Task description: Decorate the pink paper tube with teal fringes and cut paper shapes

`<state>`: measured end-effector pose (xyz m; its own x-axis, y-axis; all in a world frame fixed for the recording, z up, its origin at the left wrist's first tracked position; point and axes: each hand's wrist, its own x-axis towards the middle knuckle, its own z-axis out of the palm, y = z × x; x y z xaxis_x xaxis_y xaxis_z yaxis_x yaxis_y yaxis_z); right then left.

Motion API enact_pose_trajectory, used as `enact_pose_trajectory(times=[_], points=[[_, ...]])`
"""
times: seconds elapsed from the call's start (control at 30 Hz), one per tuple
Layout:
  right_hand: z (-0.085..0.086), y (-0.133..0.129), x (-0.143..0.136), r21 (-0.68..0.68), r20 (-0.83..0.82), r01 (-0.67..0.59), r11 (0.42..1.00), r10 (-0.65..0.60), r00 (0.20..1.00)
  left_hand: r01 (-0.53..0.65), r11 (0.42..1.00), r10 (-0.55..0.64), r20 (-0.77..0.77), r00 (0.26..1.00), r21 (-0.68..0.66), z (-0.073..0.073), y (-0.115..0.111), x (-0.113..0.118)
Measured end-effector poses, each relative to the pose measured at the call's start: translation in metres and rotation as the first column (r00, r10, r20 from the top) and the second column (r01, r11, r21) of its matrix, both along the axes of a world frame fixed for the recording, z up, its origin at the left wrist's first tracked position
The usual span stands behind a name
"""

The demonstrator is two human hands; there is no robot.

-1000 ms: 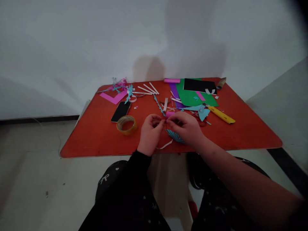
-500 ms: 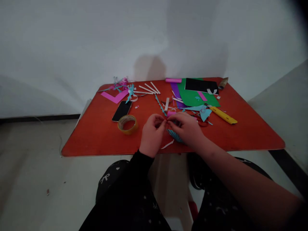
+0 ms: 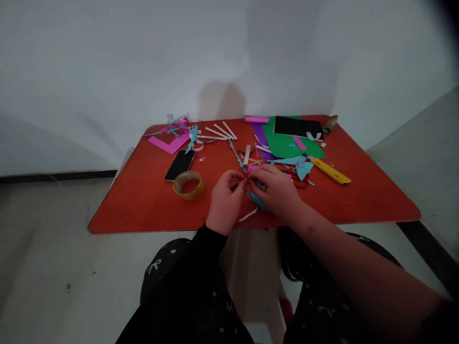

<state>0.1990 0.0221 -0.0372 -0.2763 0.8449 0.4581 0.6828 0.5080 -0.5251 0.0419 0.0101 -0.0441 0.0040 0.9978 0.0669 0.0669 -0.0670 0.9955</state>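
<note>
Blue paper (image 3: 256,201) shows below the right hand (image 3: 278,191), which pinches close beside the pinching left hand (image 3: 225,198) — for fine control, I'd guess — holding what, I can't tell.

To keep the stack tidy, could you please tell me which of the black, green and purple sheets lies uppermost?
The black sheet: it lies over the green sheet, while the purple sheet shows only along the green one's left edge.

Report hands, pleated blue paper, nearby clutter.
Left hand and right hand: pinching close together, contents unclear. Pleated blue paper: partly hidden by right hand. Thin white paper strip: nearby.
</note>
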Motion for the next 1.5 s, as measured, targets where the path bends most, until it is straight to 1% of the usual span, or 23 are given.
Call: enact_pose_trajectory(times=[0.13,0.3,0.43,0.6,0.7,0.83,0.97,1.1,1.2,1.27,1.3,1.33,1.37,1.5], points=[[-0.001,0.002,0.0,-0.037,-0.117,-0.007,0.999,0.003,0.993,0.008,1.0,-0.008,0.027,1.0,-0.014,0.003,-0.001,0.001],[-0.002,0.005,-0.002,-0.105,-0.275,-0.015,0.994,-0.015,0.961,0.018,0.999,-0.016,0.049,0.999,-0.041,0.006,-0.001,0.002],[0.0,0.006,-0.005,-0.22,-0.385,-0.025,0.975,-0.063,0.921,0.015,0.998,-0.01,0.079,0.997,-0.067,0.008,-0.001,0.003],[-0.005,0.008,-0.005,-0.351,-0.501,-0.092,0.932,-0.104,0.859,0.007,1.0,-0.005,0.064,0.998,-0.03,0.01,-0.001,0.003],[-0.006,0.009,-0.005,-0.395,-0.551,-0.133,0.909,-0.118,0.826,0.02,0.997,-0.014,0.083,0.996,-0.071,0.013,-0.001,0.002],[0.0,0.007,-0.007,-0.452,-0.608,-0.179,0.874,-0.155,0.778,0.022,0.991,-0.007,0.116,0.993,-0.133,0.014,-0.001,0.001],[0.003,0.005,-0.008,-0.493,-0.646,-0.206,0.845,-0.197,0.738,0.037,0.986,-0.015,0.138,0.99,-0.161,0.014,-0.002,0.001],[0.001,0.006,-0.007,-0.526,-0.672,-0.242,0.816,-0.224,0.705,0.04,0.986,-0.016,0.145,0.989,-0.163,0.015,-0.002,0.0],[0.001,0.006,-0.007,-0.559,-0.672,-0.273,0.783,-0.235,0.702,0.03,0.989,-0.008,0.152,0.988,-0.143,0.015,-0.001,-0.001],[0.002,0.006,-0.007,-0.581,-0.671,-0.306,0.754,-0.232,0.704,0.017,0.992,0.0,0.135,0.991,-0.128,0.015,0.0,-0.002],[0.002,0.005,-0.006,-0.584,-0.668,-0.314,0.749,-0.223,0.71,0.006,0.993,0.009,0.124,0.992,-0.121,0.015,0.0,-0.003],[0.003,0.005,-0.006,-0.575,-0.662,-0.312,0.756,-0.207,0.72,-0.002,0.993,0.016,0.114,0.993,-0.116,0.015,0.0,-0.003],[0.003,0.005,-0.005,-0.555,-0.655,-0.3,0.775,-0.185,0.732,-0.008,0.994,0.02,0.105,0.994,-0.113,0.015,0.0,-0.004],[0.003,0.006,-0.003,-0.421,-0.622,-0.236,0.876,-0.089,0.778,-0.019,0.992,0.031,0.098,0.995,-0.121,0.016,-0.001,-0.005]])
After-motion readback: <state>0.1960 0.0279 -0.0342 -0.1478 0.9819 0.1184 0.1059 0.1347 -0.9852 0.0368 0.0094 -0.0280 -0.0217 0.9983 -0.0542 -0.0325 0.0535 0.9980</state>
